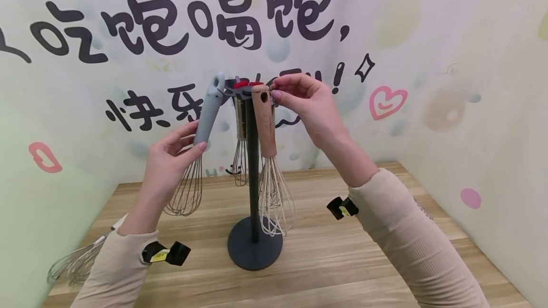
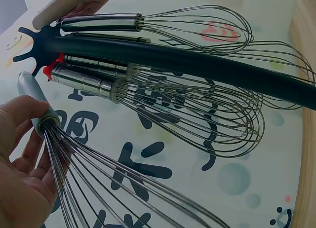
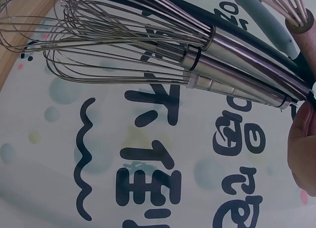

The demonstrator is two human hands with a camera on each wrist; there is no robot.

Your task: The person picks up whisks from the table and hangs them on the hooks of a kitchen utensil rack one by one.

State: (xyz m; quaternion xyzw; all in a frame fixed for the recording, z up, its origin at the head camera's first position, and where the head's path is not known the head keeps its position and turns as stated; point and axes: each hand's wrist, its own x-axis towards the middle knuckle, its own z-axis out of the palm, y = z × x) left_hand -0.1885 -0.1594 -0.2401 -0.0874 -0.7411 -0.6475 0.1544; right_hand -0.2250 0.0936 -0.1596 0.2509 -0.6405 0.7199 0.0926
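Note:
My left hand (image 1: 169, 156) pinches the lower part of the pale blue handle of a balloon whisk (image 1: 207, 115), its wires hanging down. The handle's holed top end is tilted against a hook at the left of a dark whisk stand (image 1: 251, 179). My right hand (image 1: 314, 108) is at the top of the stand, thumb and fingers pinching at a hook on the right side. Close in front of those fingers hangs a whisk with a wooden handle (image 1: 266, 122) and pale wires. Several steel-handled whisks (image 2: 89, 82) hang behind it, some with red loops.
The stand's round base (image 1: 244, 253) rests on a wood-grain table (image 1: 325, 260). More wire whisks (image 1: 79, 263) lie at the table's left edge, partly behind the left sleeve. A printed wall (image 1: 428, 23) with dark characters closes off the back and sides.

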